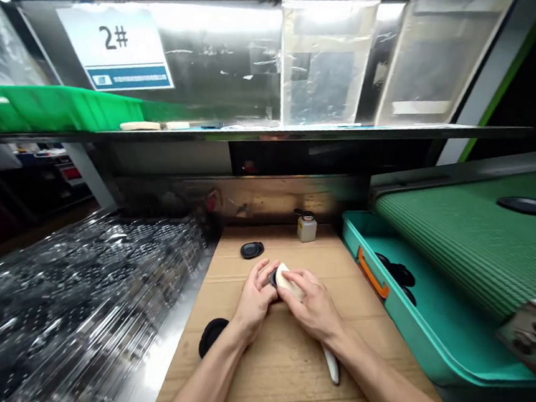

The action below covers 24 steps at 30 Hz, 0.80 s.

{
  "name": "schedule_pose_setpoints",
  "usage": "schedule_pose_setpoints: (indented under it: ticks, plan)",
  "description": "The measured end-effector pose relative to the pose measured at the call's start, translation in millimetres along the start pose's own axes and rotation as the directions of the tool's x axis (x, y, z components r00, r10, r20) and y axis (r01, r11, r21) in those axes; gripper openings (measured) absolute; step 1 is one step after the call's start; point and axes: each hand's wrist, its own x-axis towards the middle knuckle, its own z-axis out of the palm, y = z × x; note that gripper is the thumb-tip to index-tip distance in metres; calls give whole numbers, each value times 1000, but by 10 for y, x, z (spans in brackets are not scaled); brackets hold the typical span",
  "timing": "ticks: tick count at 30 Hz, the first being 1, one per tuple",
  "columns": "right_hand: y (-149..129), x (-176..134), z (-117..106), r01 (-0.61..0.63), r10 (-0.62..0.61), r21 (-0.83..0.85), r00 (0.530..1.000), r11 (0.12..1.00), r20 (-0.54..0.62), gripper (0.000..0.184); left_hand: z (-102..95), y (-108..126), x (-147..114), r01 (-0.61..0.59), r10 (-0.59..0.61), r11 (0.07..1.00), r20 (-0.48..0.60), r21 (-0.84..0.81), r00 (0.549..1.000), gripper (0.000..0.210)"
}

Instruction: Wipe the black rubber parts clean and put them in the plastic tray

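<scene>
Over the middle of the cardboard, my left hand (258, 295) grips a small black round part (273, 278), mostly hidden by the fingers. My right hand (311, 304) pinches a cream-white pad (288, 283) and holds it against that part. Beneath my right wrist lies a white handle (331, 365); its other end is hidden. A black lid (252, 249) rests beyond my left hand. Beside my left forearm lies another black round piece (213, 336), partly covered by the arm.
Cardboard (281, 377) covers the worktop. A small bottle (307, 227) stands at the back. Clear plastic trays (101, 286) fill the left. On the right, a teal bin (429, 340) holds several black parts below a green conveyor (472, 225). A metal shelf (302, 133) carries a green crate (55, 110).
</scene>
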Motion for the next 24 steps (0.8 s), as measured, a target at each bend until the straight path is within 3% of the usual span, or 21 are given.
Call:
schedule_pose_setpoints:
  ticks: [4,10,13,15,18,20,24]
  plan:
    - [-21,-28,39,33,-33,-8,999,999,34,33,-99,-5,38,0,-31,975,-136,-223,990,45]
    - [17,-15,51,90,-100,-140,993,986,-64,38,-99,9,24,148,-121,924,100,-353,988,24]
    - [28,-26,66,91,-115,-179,985,980,-126,40,-21,-10,3,250,-237,861,86,-444,968,27]
    - [4,-50,92,115,-133,-181,986,977,-95,39,31,-29,-3,307,-316,797,76,-521,946,32]
    - [-48,-77,141,161,-155,-205,987,965,45,40,63,-67,6,384,-390,704,126,-598,912,43]
    - [-65,-68,161,133,-110,-291,989,947,95,40,53,-110,21,415,-404,683,161,-601,900,46]
    - [-96,-44,172,-42,63,-461,997,886,31,37,26,-222,53,392,-403,717,116,-577,908,40]
